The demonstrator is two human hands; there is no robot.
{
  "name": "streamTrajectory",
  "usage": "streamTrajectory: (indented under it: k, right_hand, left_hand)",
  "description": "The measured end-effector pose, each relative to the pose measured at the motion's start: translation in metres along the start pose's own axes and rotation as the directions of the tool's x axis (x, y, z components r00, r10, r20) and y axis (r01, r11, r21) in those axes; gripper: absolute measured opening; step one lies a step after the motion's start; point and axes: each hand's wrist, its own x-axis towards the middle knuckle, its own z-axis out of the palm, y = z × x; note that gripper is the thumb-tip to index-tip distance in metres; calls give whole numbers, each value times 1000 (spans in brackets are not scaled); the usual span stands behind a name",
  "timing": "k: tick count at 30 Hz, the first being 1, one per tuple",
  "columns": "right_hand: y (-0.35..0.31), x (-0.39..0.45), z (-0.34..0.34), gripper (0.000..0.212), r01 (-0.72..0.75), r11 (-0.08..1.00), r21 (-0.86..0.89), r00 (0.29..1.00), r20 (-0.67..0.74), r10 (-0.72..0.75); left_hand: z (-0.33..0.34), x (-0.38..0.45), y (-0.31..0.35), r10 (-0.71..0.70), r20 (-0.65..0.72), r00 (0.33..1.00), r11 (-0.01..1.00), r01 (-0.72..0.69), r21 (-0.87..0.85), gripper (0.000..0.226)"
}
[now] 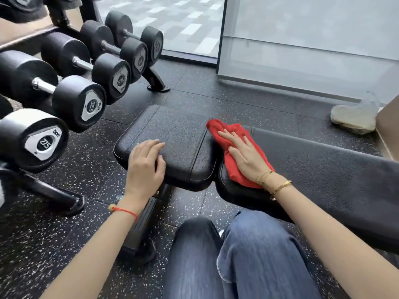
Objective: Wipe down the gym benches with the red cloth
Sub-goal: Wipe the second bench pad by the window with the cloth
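- 1 bench (323, 165) shows, in 2 black pads: a seat pad (172, 134) on the left and a long back pad (313, 169) running off to the right, with a narrow gap between them.
- 1 red cloth (232, 162) lies crumpled on the back pad's left end, right at the gap, reaching from the pad's far edge to its near edge.
- 2 hands are in view. The right hand (245, 156) lies flat on the cloth, its fingers (226, 135) straight and slightly spread, pressing the cloth to the pad rather than gripping it.
- The left hand (145, 165) rests on the seat pad near its near-left corner, fingers (154, 144) loosely bent and close together, touching the pad and holding nothing.
- 3 bracelets (278, 187) of gold colour sit on the right wrist; 1 red string (125, 210) circles the left wrist.
- 5 black dumbbells (79, 102) can be counted on the rack (156, 79) to the left of the bench, with parts of others cut off at the picture's edge.
- 1 crumpled clear bag (356, 117) lies on the speckled floor (75, 234) beyond the back pad's far edge, near the wall.
- 2 legs in jeans (237, 262) stand at the bench's near edge.
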Motion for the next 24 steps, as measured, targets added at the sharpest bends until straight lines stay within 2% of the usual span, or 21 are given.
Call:
streamTrajectory:
  k: [3,5,10,13,16,18,20,22,24]
  right_hand:
    - [-22,11,29,51,221,960,-170,963,194,-187]
    - [-31,29,47,51,286,931,-226,941,249,-229]
    - [-39,111,58,50,48,947,-318,986,165,5]
    - [-51,123,64,52,39,933,-357,981,190,32]
    - [-62,84,73,57,244,908,-342,952,264,-157]
    - [-63,49,75,58,403,858,-318,896,329,-299]
    - [-53,37,66,57,460,836,-298,864,366,-345]
    - [-39,50,54,55,392,864,-317,899,330,-287]
    - [-28,79,48,55,223,911,-346,960,240,-143]
  left_hand:
    - [-6,12,-29,-115,-7,993,991,115,62,40]
    - [-5,18,-40,-154,-2,988,985,154,80,41]
    - [2,27,-48,-181,22,983,980,179,92,38]
    - [6,29,-50,-188,12,982,978,186,93,39]
    - [12,26,-52,-184,-14,983,977,185,105,41]
    - [15,26,-53,-182,-32,983,977,184,104,42]
    - [15,25,-56,-176,-40,984,978,179,104,42]
    - [15,25,-57,-168,-33,985,979,171,109,43]
    - [14,25,-55,-174,-23,984,978,176,113,42]
